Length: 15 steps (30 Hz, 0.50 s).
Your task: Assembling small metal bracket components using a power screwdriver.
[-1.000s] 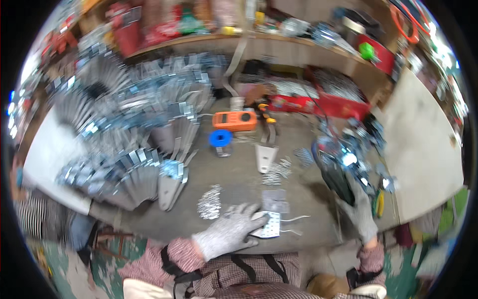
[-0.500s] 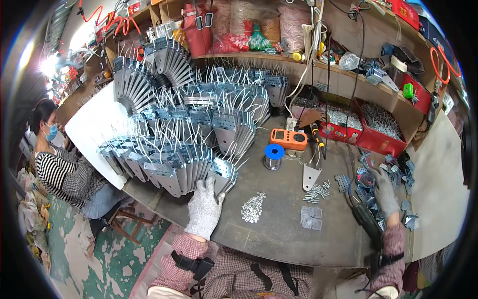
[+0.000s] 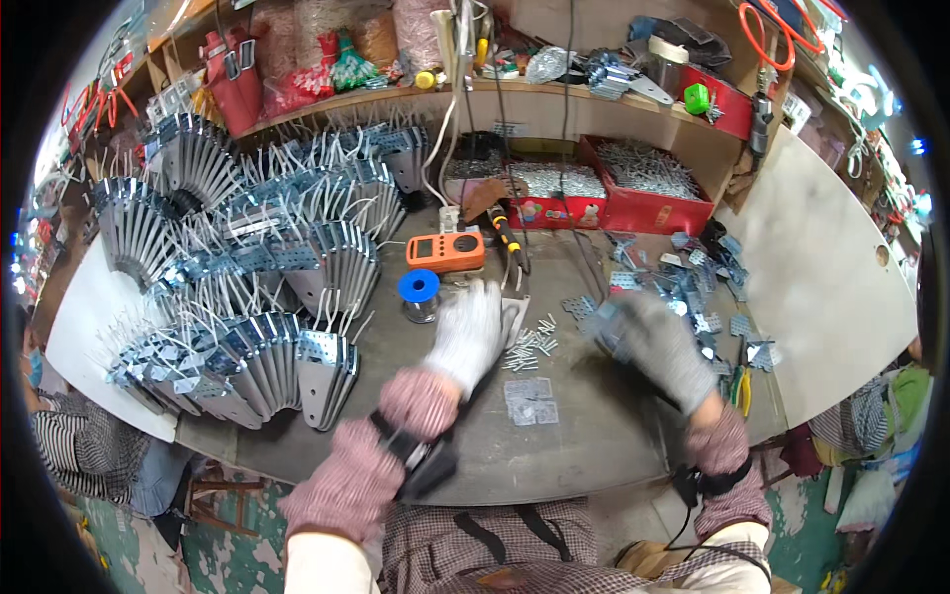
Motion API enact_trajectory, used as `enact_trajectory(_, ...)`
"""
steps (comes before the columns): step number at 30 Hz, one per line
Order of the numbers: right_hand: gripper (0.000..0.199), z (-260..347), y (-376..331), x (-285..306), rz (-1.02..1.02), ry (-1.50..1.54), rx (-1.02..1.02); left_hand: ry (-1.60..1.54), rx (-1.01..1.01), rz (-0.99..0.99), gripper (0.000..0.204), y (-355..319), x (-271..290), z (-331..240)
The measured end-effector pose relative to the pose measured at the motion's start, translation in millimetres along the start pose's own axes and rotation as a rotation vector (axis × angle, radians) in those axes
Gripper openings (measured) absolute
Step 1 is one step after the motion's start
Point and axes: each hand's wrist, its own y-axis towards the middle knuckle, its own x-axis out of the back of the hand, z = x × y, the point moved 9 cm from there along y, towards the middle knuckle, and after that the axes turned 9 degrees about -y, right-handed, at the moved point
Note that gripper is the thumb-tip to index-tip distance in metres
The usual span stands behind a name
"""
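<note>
My left hand point(image 3: 469, 332), in a whitish knit glove, reaches over the middle of the bench. It lies against a tapered grey metal bracket point(image 3: 516, 315) with wires at its top; its fingers are blurred, so I cannot tell whether they grip it. Over to the right, my right hand point(image 3: 661, 345), in a grey glove, has its fingers closed on a bluish perforated metal plate point(image 3: 608, 323), smeared by motion. Loose screws point(image 3: 531, 342) lie between the hands, with small clear plastic squares point(image 3: 532, 401) nearer me. Behind the right hand spreads a heap of blue metal plates point(image 3: 698, 282).
Rows of wired brackets point(image 3: 242, 361) fill the left side. Beyond my left hand stand a solder spool point(image 3: 420, 297), an orange meter point(image 3: 445, 251) and a yellow-black tool point(image 3: 506, 234). Red boxes point(image 3: 658, 215) of metal parts line the back. Yellow-handled pliers point(image 3: 742, 390) lie at right.
My left hand has left the bracket rows and come right to the single bracket. My right hand has drawn left from the plate heap with a plate. The view has turned right.
</note>
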Motion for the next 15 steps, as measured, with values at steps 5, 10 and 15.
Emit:
enact_trajectory(5, 0.023, 7, -76, -59, 0.213, -0.093, -0.081, -0.027, 0.243, 0.205, 0.078, 58, -82, 26)
enact_trajectory(10, 0.022, 3, -87, -72, 0.172, -0.128, -0.095, -0.167, 0.232, 0.268, 0.066, 50, -53, 25)
enact_trajectory(15, 0.021, -6, -92, -72, 0.19, -0.128, -0.129, -0.631, -0.128, 0.349, 0.066, -27, 20, -23)
